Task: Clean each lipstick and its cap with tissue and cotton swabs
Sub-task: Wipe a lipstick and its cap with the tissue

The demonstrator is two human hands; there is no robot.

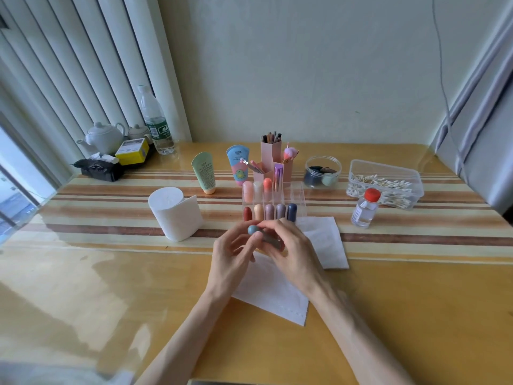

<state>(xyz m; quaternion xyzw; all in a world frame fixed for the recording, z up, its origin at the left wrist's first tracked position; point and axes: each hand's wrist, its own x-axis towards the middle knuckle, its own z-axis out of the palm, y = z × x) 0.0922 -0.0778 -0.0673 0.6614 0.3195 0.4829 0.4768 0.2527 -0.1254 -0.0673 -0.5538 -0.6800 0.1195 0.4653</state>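
A grey-blue lipstick [253,229] with a rounded cap is held above the table centre between both hands. My left hand [231,257] pinches its capped end and my right hand [288,251] grips its body; most of the tube is hidden by fingers. Behind the hands a clear acrylic rack [298,195] holds several capped lipsticks in two rows. Two flat tissue sheets lie under and beside my hands, one sheet [269,295] near me and another [327,240] to the right. A clear box of cotton swabs [385,183] stands at the right.
A tissue roll [175,212] stands left of the rack. A small red-capped bottle [365,208] sits before the swab box. Two cream tubes [204,173], pink brush holders [270,151] and a round jar [323,170] line the back. A teapot [104,137] and water bottle [155,123] stand far left.
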